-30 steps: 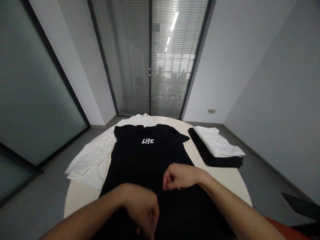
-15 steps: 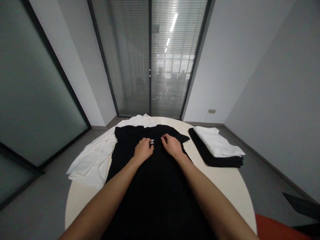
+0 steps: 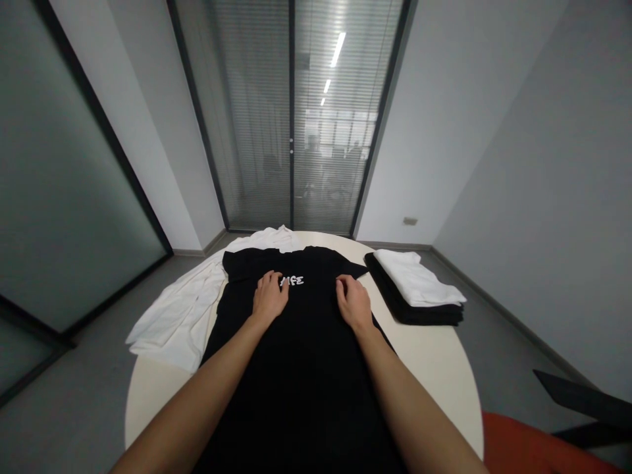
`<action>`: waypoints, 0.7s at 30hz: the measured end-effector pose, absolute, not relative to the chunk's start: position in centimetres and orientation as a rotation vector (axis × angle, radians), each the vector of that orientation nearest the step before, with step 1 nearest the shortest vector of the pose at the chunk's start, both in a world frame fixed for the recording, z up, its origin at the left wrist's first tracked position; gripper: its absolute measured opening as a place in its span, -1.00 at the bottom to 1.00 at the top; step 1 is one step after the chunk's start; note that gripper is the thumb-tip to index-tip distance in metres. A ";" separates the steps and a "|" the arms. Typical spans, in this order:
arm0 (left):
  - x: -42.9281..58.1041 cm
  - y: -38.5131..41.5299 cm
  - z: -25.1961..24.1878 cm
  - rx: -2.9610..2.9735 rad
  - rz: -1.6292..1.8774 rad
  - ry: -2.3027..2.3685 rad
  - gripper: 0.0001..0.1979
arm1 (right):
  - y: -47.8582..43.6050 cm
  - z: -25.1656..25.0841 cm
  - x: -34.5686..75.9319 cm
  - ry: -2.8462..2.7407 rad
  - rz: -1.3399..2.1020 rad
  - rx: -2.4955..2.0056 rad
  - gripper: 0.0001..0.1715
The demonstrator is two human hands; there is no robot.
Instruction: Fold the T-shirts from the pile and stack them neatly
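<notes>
A black T-shirt (image 3: 306, 368) lies spread on the round table, its collar at the far side and its hem running toward me. White lettering (image 3: 295, 280) shows across its chest, partly covered by my fingers. My left hand (image 3: 270, 296) rests on the shirt at the left of the lettering, fingers slightly bent and the thumb apart. To the right of the print, my right hand (image 3: 354, 301) touches the chest near the sleeve, its fingers loosely curved. Neither hand has cloth visibly gripped.
Crumpled white garments (image 3: 172, 316) hang over the table's left edge. A folded white garment (image 3: 415, 280) lies on a stack of folded black clothes (image 3: 419, 316) at the right. The pale table (image 3: 439, 362) borders a red chair (image 3: 533, 444). A glass partition (image 3: 291, 118) stands beyond.
My hands have moved apart, the left one leftward and the right one outward toward the sleeve, uncovering more lettering. The whole view has shifted slightly.
</notes>
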State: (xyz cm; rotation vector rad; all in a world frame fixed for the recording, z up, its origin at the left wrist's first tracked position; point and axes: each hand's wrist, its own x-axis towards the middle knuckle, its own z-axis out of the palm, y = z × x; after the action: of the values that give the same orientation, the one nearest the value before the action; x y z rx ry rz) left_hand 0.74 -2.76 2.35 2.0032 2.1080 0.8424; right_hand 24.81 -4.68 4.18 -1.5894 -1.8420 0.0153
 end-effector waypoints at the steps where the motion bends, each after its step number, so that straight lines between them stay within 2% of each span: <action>1: 0.6 -2.7 2.3 1.986 0.830 2.135 -0.54 | -5.0 4.0 25.1 -1.827 0.014 -1.596 -0.66; 10: -2.8 -1.3 2.9 1.935 0.734 2.513 -0.53 | -4.0 3.2 25.8 -1.748 -0.063 -1.790 -0.59; 17: -7.2 0.5 2.1 1.328 0.961 2.620 -0.52 | 2.4 4.6 26.7 -1.608 0.018 -2.075 -0.53; 21: -8.9 1.0 2.0 1.246 1.047 2.644 -0.56 | 5.9 5.1 28.0 -1.667 -0.035 -2.223 -0.45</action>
State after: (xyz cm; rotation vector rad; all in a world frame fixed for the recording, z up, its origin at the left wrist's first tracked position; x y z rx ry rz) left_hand -8.91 0.98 2.03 1.2464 2.6444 1.0473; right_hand 27.98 5.93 5.12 -2.2232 -1.6668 -0.0353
